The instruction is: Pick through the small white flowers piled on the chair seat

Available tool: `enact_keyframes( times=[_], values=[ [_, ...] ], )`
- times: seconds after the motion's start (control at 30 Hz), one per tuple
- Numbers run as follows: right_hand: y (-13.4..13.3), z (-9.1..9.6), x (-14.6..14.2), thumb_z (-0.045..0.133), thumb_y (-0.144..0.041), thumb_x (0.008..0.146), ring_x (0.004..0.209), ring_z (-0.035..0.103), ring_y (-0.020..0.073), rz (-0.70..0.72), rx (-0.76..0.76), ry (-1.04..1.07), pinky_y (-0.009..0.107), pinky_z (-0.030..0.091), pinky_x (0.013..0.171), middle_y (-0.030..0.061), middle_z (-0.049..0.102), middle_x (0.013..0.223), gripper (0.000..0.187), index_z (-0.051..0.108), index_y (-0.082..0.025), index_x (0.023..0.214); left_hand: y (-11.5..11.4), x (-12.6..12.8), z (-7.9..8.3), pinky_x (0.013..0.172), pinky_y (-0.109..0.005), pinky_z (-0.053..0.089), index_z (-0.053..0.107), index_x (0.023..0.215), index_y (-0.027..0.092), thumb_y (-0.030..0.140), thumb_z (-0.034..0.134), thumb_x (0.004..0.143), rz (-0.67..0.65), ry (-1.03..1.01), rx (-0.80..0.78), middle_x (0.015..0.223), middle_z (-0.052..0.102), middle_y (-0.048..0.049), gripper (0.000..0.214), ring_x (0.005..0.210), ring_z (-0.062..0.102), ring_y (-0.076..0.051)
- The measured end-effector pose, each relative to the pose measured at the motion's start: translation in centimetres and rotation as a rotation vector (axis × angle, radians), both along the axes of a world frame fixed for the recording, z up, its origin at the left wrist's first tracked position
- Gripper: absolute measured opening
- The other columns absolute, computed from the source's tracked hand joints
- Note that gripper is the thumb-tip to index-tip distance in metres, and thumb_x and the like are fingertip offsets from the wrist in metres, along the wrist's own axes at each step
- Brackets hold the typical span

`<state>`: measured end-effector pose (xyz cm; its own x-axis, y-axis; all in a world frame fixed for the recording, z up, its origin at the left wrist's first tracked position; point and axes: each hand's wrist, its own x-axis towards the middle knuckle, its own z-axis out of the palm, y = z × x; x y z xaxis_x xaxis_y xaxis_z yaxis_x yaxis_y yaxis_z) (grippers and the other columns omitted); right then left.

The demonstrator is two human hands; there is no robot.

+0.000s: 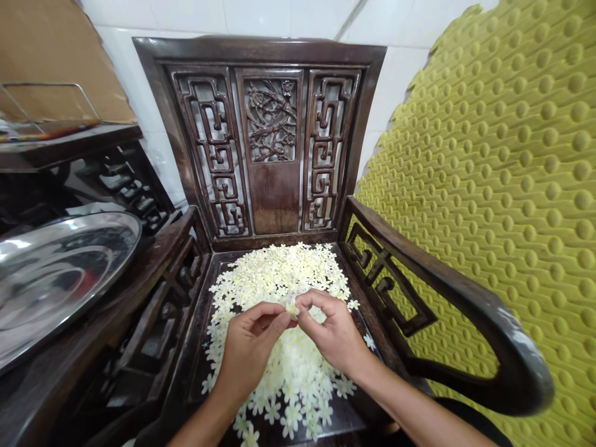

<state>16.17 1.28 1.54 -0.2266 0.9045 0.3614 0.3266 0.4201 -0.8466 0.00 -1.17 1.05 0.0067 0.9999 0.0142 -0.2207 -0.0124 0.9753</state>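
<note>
My left hand (256, 332) and my right hand (328, 323) meet over the middle of a dark carved wooden chair. Between their fingertips is a small pale yellow-white flower (292, 308), pinched from both sides. Its finer details are too small to make out. Below and behind the hands, a thick layer of similar white flowers with yellowish centres (284, 270) covers most of the seat (198, 366). Some loose ones lie near the front edge, and a few are scattered toward the right side.
The chair's fretwork back (274, 198) rises ahead, with a curved armrest (465, 298) at right and another armrest (153, 273) at left. A shiny round metal tray (112, 248) is at far left. A yellow-green bumpy foam sheet (512, 155) leans along the right.
</note>
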Motion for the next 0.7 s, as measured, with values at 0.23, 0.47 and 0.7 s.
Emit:
enact_keyframes(
  times=[0.23,0.47,0.7],
  values=[
    [-0.16,0.27,-0.06,0.058,-0.019,0.092,0.077,0.061,0.0183,0.010,0.033,-0.053,0.031,0.045,0.075,0.0015,0.068,0.075,0.016,0.067,-0.020,0.079,0.28,0.16,-0.51,0.079,-0.031,0.061,0.069,0.075,0.016,0.026,0.076,0.078,0.080,-0.005,-0.009,0.070,0.069,0.0007,0.013,0.072,0.070,-0.016],
    [-0.14,0.51,-0.09,0.058,-0.020,0.093,0.078,0.062,0.0181,0.014,0.029,-0.065,0.032,0.044,0.078,0.0010,0.070,0.077,0.018,0.069,-0.020,0.080,0.52,0.11,-0.80,0.075,-0.032,0.062,0.067,0.072,0.016,0.024,0.077,0.074,0.122,-0.006,-0.021,0.066,0.069,0.0011,0.013,0.068,0.070,-0.017],
    [-0.31,0.42,-0.09,0.055,-0.021,0.095,0.079,0.062,0.0175,0.027,-0.028,-0.027,0.031,0.045,0.079,0.0012,0.070,0.079,0.021,0.068,-0.020,0.079,0.54,0.19,-0.70,0.076,-0.033,0.062,0.066,0.071,0.016,0.025,0.077,0.073,0.132,0.002,-0.020,0.066,0.068,0.0019,0.015,0.067,0.070,-0.016]
  ],
)
